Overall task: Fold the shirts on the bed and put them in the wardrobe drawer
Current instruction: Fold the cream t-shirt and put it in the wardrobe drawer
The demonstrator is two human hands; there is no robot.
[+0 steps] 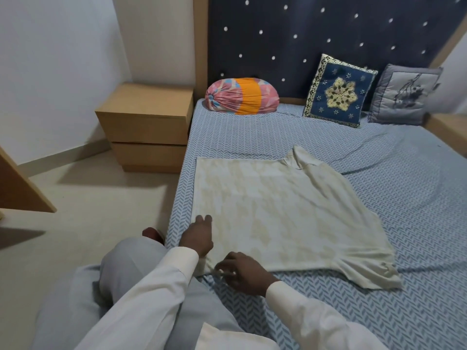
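Shirt (285, 218): cream, faint pale-yellow blotches.
Bed sheet (379, 311): light blue, darker blue herringbone.
Headboard (328, 34): navy, white dots.
Bolster (242, 99): pink and light-blue print, orange band.
Cushion (338, 94): navy, cream star medallion, patterned border.
Second cushion (404, 94): grey, dark floral sprig.
Nightstand (146, 122): light tan wood.
Sleeves (156, 294): white.
Trousers (126, 269): pale grey.

Cream short-sleeved T-shirt (285, 218), faint yellowish mottling, lay spread flat and unfolded on the bed (379, 152), close to its left edge. Neckline sat at the far side; one sleeve fanned out, wrinkled, at the near right corner. Bed carried a blue-and-white herringbone sheet, lightly creased around the shirt.
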